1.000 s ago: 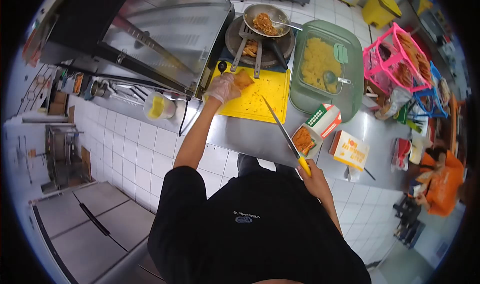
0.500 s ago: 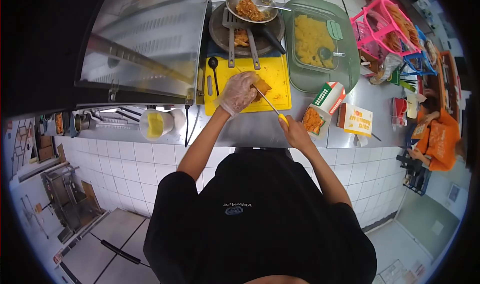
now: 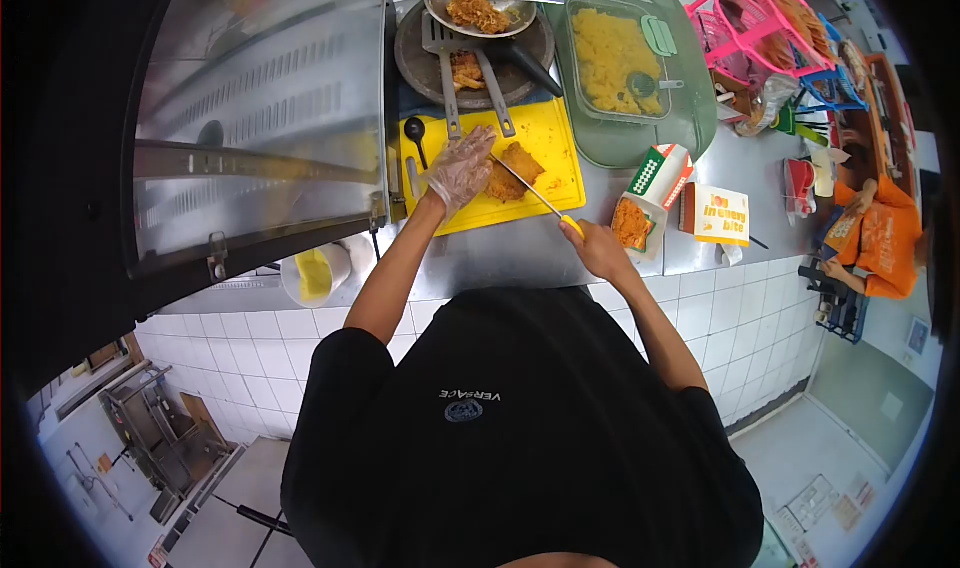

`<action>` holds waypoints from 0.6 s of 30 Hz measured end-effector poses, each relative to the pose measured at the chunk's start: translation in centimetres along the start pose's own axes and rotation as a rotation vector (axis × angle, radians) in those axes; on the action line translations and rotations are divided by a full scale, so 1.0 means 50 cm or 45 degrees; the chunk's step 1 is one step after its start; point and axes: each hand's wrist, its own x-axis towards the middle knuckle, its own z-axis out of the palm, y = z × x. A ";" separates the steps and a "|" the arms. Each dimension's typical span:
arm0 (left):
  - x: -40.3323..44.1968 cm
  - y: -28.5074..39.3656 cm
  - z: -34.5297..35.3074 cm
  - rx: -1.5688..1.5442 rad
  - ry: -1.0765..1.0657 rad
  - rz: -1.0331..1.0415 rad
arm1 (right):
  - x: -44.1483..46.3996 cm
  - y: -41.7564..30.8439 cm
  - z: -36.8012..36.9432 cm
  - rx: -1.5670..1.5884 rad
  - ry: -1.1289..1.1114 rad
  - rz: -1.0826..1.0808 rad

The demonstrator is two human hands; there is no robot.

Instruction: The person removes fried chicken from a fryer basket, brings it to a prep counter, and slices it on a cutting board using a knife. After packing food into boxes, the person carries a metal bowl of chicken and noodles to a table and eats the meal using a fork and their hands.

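Note:
A fried, breaded cutlet (image 3: 522,160) lies on a yellow cutting board (image 3: 562,190). My left hand (image 3: 463,172), in a clear plastic glove, is at the left side of the cutlet with its fingers stretched out. Whether its fingertips touch the meat I cannot tell. My right hand (image 3: 603,252) is closed round the yellow handle of a knife (image 3: 541,200). The thin blade runs up and left across the cutlet, its tip close to my gloved hand. A black spoon (image 3: 415,131) rests along the board's left edge.
Behind the board, a dark pan (image 3: 415,68) holds food, two spatulas (image 3: 495,93) and a steel bowl (image 3: 435,3). A tub of yellow food (image 3: 605,63) sits on a green lid (image 3: 690,118). Right are an open food carton (image 3: 655,183) and white box (image 3: 715,215). A person in orange (image 3: 890,238) is far right.
My left hand has shifted left off the cutlet, and its fingers have straightened, so more of the cutlet shows. The knife stays in my right hand. The whole view has shifted slightly.

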 end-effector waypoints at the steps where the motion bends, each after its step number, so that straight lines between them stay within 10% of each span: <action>1: -0.009 0.007 -0.013 0.001 0.001 -0.005 | -0.018 -0.026 -0.026 -0.002 -0.004 -0.003; 18: -0.039 0.009 -0.026 -0.026 0.076 -0.047 | -0.014 -0.017 0.034 0.096 -0.059 -0.040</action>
